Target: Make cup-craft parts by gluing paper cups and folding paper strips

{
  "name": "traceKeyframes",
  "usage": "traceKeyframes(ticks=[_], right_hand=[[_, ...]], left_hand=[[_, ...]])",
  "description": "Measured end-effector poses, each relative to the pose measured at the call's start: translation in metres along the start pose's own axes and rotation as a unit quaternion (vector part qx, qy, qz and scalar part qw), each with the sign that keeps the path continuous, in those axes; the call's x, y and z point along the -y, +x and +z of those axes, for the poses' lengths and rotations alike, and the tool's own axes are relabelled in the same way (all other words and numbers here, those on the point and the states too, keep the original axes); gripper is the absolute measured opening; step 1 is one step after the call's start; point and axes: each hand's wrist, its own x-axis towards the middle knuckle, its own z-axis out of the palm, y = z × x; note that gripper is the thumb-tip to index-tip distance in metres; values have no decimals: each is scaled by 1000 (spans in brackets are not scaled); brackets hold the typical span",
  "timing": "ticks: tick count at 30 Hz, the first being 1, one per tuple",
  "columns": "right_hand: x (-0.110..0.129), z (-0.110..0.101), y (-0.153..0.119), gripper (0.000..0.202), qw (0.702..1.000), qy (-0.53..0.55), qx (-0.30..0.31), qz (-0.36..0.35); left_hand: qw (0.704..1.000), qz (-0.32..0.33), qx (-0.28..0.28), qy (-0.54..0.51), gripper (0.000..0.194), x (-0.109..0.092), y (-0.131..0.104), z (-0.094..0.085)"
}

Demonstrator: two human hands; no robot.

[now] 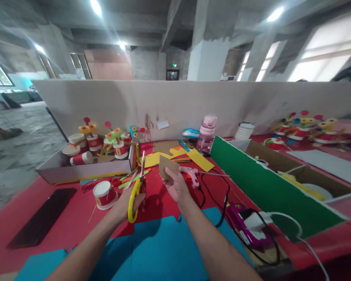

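My left hand (128, 201) is closed around yellow-handled scissors (132, 208), whose metal blades point up and away from me. Pinched between the thumb and fingers of my right hand (177, 185) is a small piece of brown cardboard (164, 164). The scissors and the cardboard are apart. A pink glue gun (194, 177) lies just right of my right hand. Left of the scissors stands a red and white paper cup (103, 192) on a white base. Yellow paper pieces (201, 160) and thin coloured strips lie behind my hands.
Blue sheets (163, 242) lie under my forearms. At the left are a black phone-like slab (43, 216) and a box (84, 173) of cup figures. On the right, a green-sided box (263, 191) stands behind a purple power strip (245, 226) with trailing cables.
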Motion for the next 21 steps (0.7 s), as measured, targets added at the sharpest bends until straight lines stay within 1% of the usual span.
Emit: traceKeyframes(ticks=[2,3,6,8,10,12,14,15,18,21], right_hand=[[0,0,0,36,1000,3,0,-1],[0,0,0,36,1000,5,-2,-3],[1,0,0,36,1000,14,-12,-14],[1,0,1,37,1000,18,-18,-17],[1,1,1,37,1000,20,-21,-12],[0,1,1,36,1000,20,-19,-6],[-1,1,1,36,1000,19,-13,-7],[-1,1,0,36,1000,18,-12,-9],[0,1,0,35,1000,9,-5,-15],[1,3,-1,35,1000,3,11,-17]], left_hand=[[998,15,28,-60,22,0,0,-1],[996,12,35,-79,19,1,1,-1],[995,-27,32,-94,15,2,1,-2],[995,-31,43,-85,15,-2,-2,-4],[998,-20,47,-34,16,-8,-7,-6],[997,-19,19,69,16,-16,-12,-8],[985,-28,-1,168,23,-23,-16,-9],[979,-33,-2,202,27,-26,-17,-8],[968,-46,13,247,30,-29,-19,-6],[961,-45,15,271,30,-27,-18,-2]])
